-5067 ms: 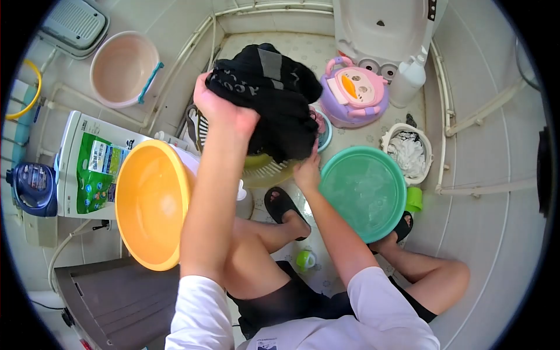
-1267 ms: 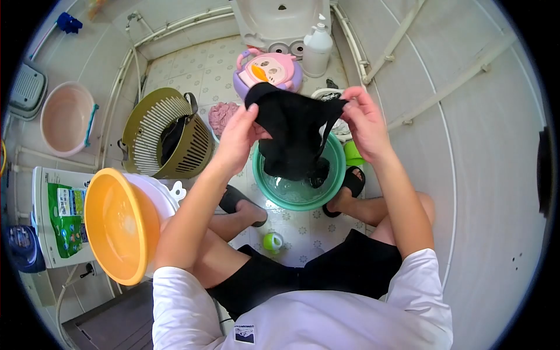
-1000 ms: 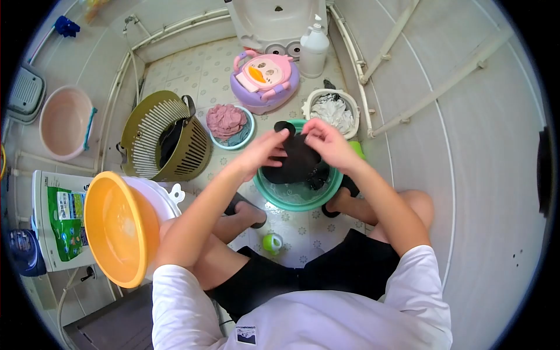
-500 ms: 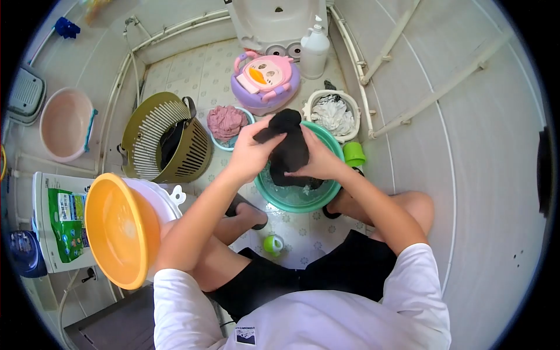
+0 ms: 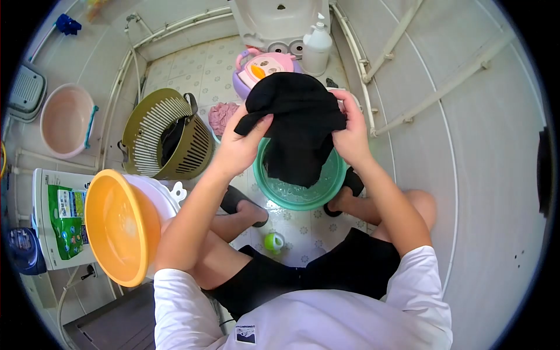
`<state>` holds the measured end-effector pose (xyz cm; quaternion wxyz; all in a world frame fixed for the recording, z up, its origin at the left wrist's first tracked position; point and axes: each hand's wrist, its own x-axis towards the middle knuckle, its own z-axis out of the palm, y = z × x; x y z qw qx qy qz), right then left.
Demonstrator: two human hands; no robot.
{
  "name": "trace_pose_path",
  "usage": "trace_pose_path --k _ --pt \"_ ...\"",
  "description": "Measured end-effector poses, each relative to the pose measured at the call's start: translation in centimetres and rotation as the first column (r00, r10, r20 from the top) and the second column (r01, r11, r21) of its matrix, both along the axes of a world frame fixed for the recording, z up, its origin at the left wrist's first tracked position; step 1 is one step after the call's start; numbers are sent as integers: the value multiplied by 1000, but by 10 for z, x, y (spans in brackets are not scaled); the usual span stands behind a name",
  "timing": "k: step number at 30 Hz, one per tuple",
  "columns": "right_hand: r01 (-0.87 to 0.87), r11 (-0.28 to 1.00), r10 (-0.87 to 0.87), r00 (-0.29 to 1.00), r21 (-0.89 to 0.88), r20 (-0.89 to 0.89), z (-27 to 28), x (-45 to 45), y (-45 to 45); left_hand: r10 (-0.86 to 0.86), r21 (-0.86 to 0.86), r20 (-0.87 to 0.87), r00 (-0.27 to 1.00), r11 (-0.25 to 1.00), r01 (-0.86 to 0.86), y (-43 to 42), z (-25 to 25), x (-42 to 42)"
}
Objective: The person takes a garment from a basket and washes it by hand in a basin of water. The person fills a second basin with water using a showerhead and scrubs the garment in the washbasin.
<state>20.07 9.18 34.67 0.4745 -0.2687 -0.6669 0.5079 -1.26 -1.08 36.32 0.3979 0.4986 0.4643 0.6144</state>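
A black cloth garment hangs spread between my two hands, its lower part reaching down over the green basin. My left hand pinches its left edge, thumb on top. At the right edge my right hand grips the fabric with closed fingers. Water with some suds shows in the basin below the cloth. The garment's exact kind cannot be made out. It covers part of the pink and purple duck-faced potty behind.
An olive laundry basket with dark cloth stands left, beside pink cloth in a small basin. An orange basin is near my left arm. A white pump bottle stands at the back. A small green-white object lies between my feet.
The black garment has gone from bunched up to spread wide and raised higher. My hands have moved apart, the right one up and to the right.
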Motion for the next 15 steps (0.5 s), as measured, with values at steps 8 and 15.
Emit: trace_pose_path --k 8,15 --pt "-168 986 147 805 -17 575 -79 17 13 -89 -253 -361 928 968 -5 19 -43 -21" --pt "-557 815 285 145 -160 947 -106 22 4 -319 -367 -826 466 930 -13 8 -64 -7"
